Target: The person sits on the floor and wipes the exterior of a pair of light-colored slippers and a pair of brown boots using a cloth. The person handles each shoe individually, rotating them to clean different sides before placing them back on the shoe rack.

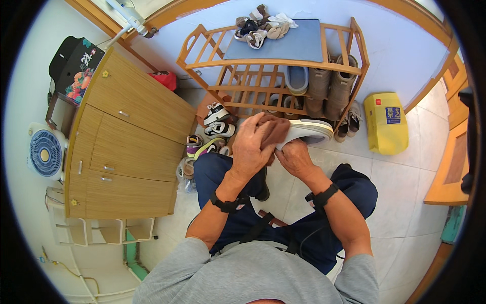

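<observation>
A white shoe (309,131) is held in front of me above my knees, its sole edge facing up and away. My right hand (295,156) grips it from below, by its opening. A brown cloth (275,133) lies over the left end of the shoe, and my left hand (250,142) holds this cloth against it. The fingers of my left hand are curled over the cloth. The covered end of the shoe is hidden.
A wooden shoe rack (273,64) with boots (340,85) stands ahead. Several shoes (218,127) lie on the floor by a wooden cabinet (133,144) at left. Right of the rack is a yellow bag (386,133). A fan (44,154) sits at far left.
</observation>
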The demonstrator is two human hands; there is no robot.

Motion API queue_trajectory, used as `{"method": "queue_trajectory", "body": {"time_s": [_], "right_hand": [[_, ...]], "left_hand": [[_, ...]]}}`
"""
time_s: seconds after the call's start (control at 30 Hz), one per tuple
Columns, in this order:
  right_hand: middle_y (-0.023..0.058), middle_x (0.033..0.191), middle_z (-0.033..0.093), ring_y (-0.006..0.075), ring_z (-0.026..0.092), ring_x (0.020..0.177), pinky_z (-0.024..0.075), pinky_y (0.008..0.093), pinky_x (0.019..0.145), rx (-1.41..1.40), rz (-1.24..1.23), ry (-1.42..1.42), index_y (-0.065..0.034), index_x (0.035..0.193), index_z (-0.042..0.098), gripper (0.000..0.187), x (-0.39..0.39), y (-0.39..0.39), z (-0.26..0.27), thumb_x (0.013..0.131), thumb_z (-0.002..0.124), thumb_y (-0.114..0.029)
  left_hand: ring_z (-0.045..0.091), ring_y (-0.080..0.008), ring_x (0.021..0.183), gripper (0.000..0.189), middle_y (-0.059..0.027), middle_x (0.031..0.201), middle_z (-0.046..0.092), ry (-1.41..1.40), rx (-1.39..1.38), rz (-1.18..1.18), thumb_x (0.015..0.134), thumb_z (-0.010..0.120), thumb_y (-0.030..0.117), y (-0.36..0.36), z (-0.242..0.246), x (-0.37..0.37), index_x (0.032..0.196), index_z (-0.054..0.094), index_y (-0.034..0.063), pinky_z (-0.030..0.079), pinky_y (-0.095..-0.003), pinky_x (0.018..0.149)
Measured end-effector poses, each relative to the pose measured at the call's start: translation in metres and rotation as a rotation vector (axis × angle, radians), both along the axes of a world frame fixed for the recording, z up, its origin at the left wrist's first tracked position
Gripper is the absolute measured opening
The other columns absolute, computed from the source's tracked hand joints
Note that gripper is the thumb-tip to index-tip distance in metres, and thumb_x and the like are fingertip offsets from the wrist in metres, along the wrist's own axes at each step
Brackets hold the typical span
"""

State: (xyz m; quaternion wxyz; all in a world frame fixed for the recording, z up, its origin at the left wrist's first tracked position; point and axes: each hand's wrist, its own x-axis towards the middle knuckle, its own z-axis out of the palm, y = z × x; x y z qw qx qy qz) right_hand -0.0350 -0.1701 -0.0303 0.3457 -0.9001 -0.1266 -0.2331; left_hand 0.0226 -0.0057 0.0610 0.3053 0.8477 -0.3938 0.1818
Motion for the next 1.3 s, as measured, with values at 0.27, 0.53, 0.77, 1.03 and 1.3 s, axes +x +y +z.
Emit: {"method": "queue_trajectory", "body": {"time_s": [0.27,0.53,0.77,1.03,1.3], "right_hand": [[0.0225,0.099,0.072,0.0395,0.071,0.095,0.0589,0.0485,0.084,-0.007,0.070,0.032,0.0024,0.102,0.076,0.024,-0.005,0.009,-0.002,0.085,0.078,-0.014],[0.0304,0.116,0.066,0.0475,0.063,0.114,0.0502,0.0596,0.098,-0.124,-0.043,-0.089,0.0052,0.133,0.059,0.050,-0.002,0.005,-0.022,0.087,0.069,-0.012],[0.0267,0.137,0.064,0.0443,0.060,0.130,0.0445,0.0581,0.114,-0.397,0.009,-0.164,0.0035,0.139,0.062,0.055,0.002,0.001,-0.014,0.087,0.068,-0.012],[0.0217,0.126,0.071,0.0397,0.069,0.118,0.0541,0.0501,0.103,-0.448,0.009,-0.085,-0.0039,0.129,0.072,0.044,-0.002,0.010,-0.008,0.085,0.066,-0.010],[0.0222,0.120,0.072,0.0373,0.071,0.113,0.0570,0.0501,0.099,-0.397,0.066,0.214,-0.0057,0.135,0.069,0.045,-0.010,-0.003,-0.005,0.091,0.062,-0.007]], "left_hand": [[0.067,-0.0404,0.094,0.031,-0.0173,0.105,0.064,0.035,-0.120,0.340,0.084,0.074,0.000,0.033,-0.037,0.029,0.114,0.070,0.0003,0.055,-0.0453,0.078],[0.070,-0.0363,0.082,0.032,-0.0116,0.100,0.064,0.027,-0.064,-0.039,0.079,0.080,0.011,-0.036,-0.004,-0.032,0.108,0.070,0.0079,0.058,-0.0435,0.066],[0.067,-0.0415,0.089,0.021,-0.0171,0.096,0.065,0.024,-0.150,0.223,0.089,0.073,0.002,-0.002,-0.009,0.018,0.110,0.073,0.0039,0.054,-0.0474,0.074],[0.068,-0.0388,0.086,0.030,-0.0158,0.097,0.065,0.121,0.006,0.026,0.082,0.077,0.008,-0.030,0.005,-0.011,0.112,0.073,0.0067,0.056,-0.0463,0.073],[0.069,-0.0399,0.088,0.021,-0.0153,0.098,0.063,0.073,-0.014,0.041,0.084,0.073,0.011,-0.035,0.006,-0.002,0.104,0.069,0.0077,0.059,-0.0480,0.071]]}}
